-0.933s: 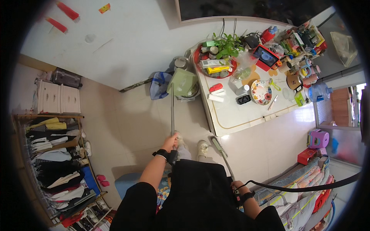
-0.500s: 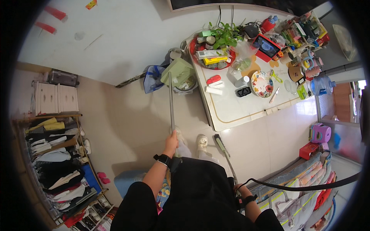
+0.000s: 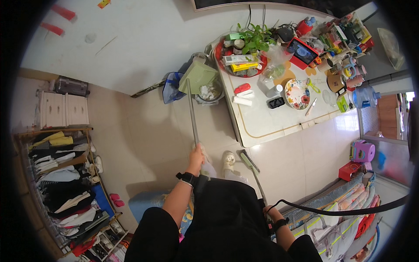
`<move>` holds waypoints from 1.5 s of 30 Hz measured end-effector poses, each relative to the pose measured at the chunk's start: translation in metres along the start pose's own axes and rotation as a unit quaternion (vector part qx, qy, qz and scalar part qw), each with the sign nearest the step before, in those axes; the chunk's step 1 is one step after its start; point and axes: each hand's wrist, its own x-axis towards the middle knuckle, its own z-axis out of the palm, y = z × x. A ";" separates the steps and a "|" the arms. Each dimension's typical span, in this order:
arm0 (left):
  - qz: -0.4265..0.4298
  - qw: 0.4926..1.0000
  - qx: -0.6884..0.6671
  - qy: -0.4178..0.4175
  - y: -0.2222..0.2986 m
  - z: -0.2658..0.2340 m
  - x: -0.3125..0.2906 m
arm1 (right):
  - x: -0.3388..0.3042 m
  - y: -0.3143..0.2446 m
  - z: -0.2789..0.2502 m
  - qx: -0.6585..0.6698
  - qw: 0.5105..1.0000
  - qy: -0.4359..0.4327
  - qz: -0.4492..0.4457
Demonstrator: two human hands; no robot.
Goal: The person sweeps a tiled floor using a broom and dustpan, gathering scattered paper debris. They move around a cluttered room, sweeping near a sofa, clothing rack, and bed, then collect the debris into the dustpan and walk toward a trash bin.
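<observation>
My left hand (image 3: 196,159) is wrapped round the long grey handle of a pale green dustpan (image 3: 194,73). The pan is tilted up over the left side of a trash bin (image 3: 221,97), and crumpled white paper (image 3: 209,92) shows inside the bin. Low on the right, my right hand (image 3: 273,213) grips the stick of a broom (image 3: 249,161), partly hidden by the black clothing and a dark strap. The broom's green head with dark bristles is near the floor, right of my light-coloured shoe.
A blue bag (image 3: 173,88) sits left of the bin. A cluttered white table (image 3: 257,131) stands at the right, with a floral plate (image 3: 297,93) on it. A clothes rack (image 3: 91,153) lines the left side; a blue-covered seat (image 3: 146,204) is beside my left arm.
The dustpan has tipped and shifted slightly left, uncovering more of the white paper in the bin. The broom head has moved a little to the left.
</observation>
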 end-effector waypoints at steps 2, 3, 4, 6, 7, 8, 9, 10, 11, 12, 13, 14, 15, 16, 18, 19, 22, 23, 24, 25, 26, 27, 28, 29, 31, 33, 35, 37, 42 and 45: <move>-0.007 1.000 -0.010 0.011 0.003 0.003 0.003 | 0.005 0.006 -0.001 -0.062 0.997 0.006 -0.042; -0.009 1.000 -0.009 0.006 0.002 0.004 0.002 | 0.009 0.011 -0.002 -0.086 0.995 -0.006 -0.058; -0.002 1.000 -0.011 0.007 0.003 0.004 0.002 | 0.014 0.017 -0.003 -0.118 0.992 -0.003 -0.038; -0.005 1.000 -0.021 0.014 0.003 0.004 -0.001 | 0.019 0.025 -0.005 -0.157 0.978 -0.036 -0.132; -0.014 0.999 -0.027 0.019 0.004 0.003 -0.002 | 0.020 0.027 -0.005 -0.155 0.978 -0.038 -0.135; -0.030 0.999 -0.028 0.036 0.006 0.001 -0.004 | 0.020 0.027 -0.004 -0.152 0.978 -0.040 -0.138; -0.022 0.999 -0.029 0.024 0.007 0.000 -0.006 | 0.016 0.025 -0.003 -0.125 0.985 -0.036 -0.112; -0.019 0.999 -0.028 0.024 0.009 -0.001 -0.007 | 0.014 0.022 -0.001 -0.111 0.990 -0.028 -0.089; -0.016 0.999 -0.027 0.026 0.010 -0.002 -0.009 | 0.011 0.018 0.000 -0.096 0.993 -0.018 -0.066; -0.011 0.999 -0.032 0.019 0.012 -0.003 -0.011 | 0.009 0.015 0.002 -0.093 0.995 -0.004 -0.047; -0.004 0.999 -0.036 0.012 0.014 -0.004 -0.012 | 0.007 0.013 0.003 -0.106 0.993 -0.002 -0.044; 0.003 0.999 -0.038 0.007 0.016 -0.004 -0.014 | 0.006 0.011 0.005 -0.120 0.992 0.000 -0.041; 0.001 0.999 -0.041 -0.002 0.018 -0.004 -0.016 | 0.009 0.010 0.004 -0.151 0.987 -0.010 -0.053; -0.001 0.999 -0.042 -0.008 0.019 -0.004 -0.018 | 0.013 0.011 0.002 -0.196 0.980 -0.003 -0.035; -0.002 0.999 -0.048 -0.019 0.021 -0.003 -0.023 | 0.018 0.017 0.002 -0.157 0.987 -0.006 -0.034; -0.001 0.998 -0.054 -0.024 0.022 -0.002 -0.025 | 0.019 0.019 0.002 -0.146 0.989 -0.001 -0.018; -0.021 0.997 -0.073 -0.028 0.021 -0.001 -0.033 | 0.019 0.021 -0.001 -0.178 0.981 -0.021 -0.080; -0.031 0.996 -0.080 -0.030 0.020 0.000 -0.033 | 0.021 0.021 -0.002 -0.168 0.982 -0.018 -0.088; -0.026 0.996 -0.077 -0.030 0.019 0.000 -0.034 | 0.022 0.023 -0.001 -0.169 0.982 -0.012 -0.081; -0.022 0.996 -0.076 -0.029 0.017 0.001 -0.035 | 0.022 0.027 -0.001 -0.172 0.982 -0.007 -0.074; -0.020 0.997 -0.074 -0.020 0.015 -0.001 -0.036 | 0.021 0.030 -0.001 -0.191 0.977 -0.012 -0.095; -0.008 0.997 -0.069 -0.022 0.015 -0.001 -0.035 | 0.023 0.030 -0.001 -0.209 0.970 -0.015 -0.119; 0.000 0.998 -0.063 -0.020 0.013 0.001 -0.033 | 0.025 0.030 -0.002 -0.234 0.962 -0.012 -0.137; -0.008 0.998 -0.060 -0.007 0.008 -0.001 -0.036 | 0.027 0.031 0.000 -0.233 0.965 -0.004 -0.118; -0.015 0.997 -0.070 -0.021 0.005 -0.004 -0.035 | 0.023 0.031 0.001 -0.168 0.977 -0.012 -0.134; -0.025 0.995 -0.085 -0.036 0.006 -0.007 -0.034 | 0.021 0.022 0.000 -0.192 0.973 -0.012 -0.126; -0.031 0.993 -0.102 -0.054 0.006 -0.011 -0.034 | 0.018 0.014 0.003 -0.126 0.991 0.024 -0.032; -0.016 0.994 -0.094 -0.049 0.006 -0.012 -0.034 | 0.014 0.012 0.004 -0.127 0.991 0.024 -0.021; -0.018 0.995 -0.086 -0.039 0.010 -0.010 -0.032 | 0.026 0.017 -0.007 -0.146 0.985 -0.048 -0.082; -0.011 0.997 -0.072 -0.036 0.014 -0.007 -0.028 | 0.032 0.020 -0.009 -0.280 0.951 -0.025 -0.128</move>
